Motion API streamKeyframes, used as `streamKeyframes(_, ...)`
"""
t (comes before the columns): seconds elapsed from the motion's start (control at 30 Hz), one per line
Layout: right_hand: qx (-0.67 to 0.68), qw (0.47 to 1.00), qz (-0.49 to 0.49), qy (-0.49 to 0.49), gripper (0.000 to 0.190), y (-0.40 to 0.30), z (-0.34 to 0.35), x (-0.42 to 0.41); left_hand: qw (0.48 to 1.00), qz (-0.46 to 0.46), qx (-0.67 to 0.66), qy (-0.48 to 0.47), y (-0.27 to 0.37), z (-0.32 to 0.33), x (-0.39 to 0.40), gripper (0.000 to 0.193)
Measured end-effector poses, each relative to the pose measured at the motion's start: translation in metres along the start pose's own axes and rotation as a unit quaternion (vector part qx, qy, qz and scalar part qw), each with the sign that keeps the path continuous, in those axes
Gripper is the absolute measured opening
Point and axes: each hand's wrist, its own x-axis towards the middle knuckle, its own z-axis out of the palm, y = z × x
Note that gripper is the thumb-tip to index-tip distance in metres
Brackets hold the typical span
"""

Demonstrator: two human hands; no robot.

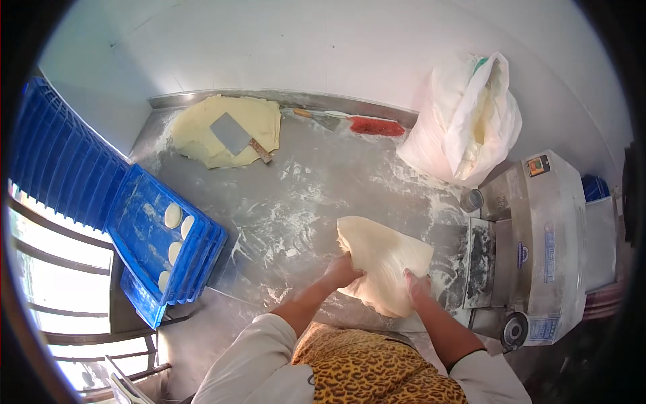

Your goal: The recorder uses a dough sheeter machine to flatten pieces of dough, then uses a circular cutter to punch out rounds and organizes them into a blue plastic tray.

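Note:
Near the front edge of a floured metal worktable (303, 197), both hands hold one thick, pale sheet of dough (383, 252). My left hand (344, 271) grips its left side, with the thumb on top. My right hand (418, 287) grips the right side close to the front corner, thumb also on top. The fingers under the dough are hidden. The left edge of the sheet looks layered or ragged. I cannot tell whether its underside touches the table.
At the back left, a dough scraper (232, 135) lies on a yellowish dough slab (197, 121). Along the back lie a spatula (323, 120) and red-bristled brush (376, 126). An open flour sack (459, 121) and dough-rolling machine (535, 252) stand right. Blue trays (146, 217) hold several dough rounds (173, 215).

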Motion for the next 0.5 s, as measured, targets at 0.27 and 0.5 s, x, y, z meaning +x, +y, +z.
streamKeyframes(0.27,0.514,0.837,0.012,0.186,0.052,-0.019,-0.287,-0.064,0.939,0.055,-0.314,-0.125,0.131,0.008,-0.015,0.046)
streamKeyframes(0.5,0.188,0.815,0.167,0.522,0.072,0.288,-0.520,-0.229,0.828,0.295,-0.422,-0.220,0.434,0.146,-0.035,0.041)
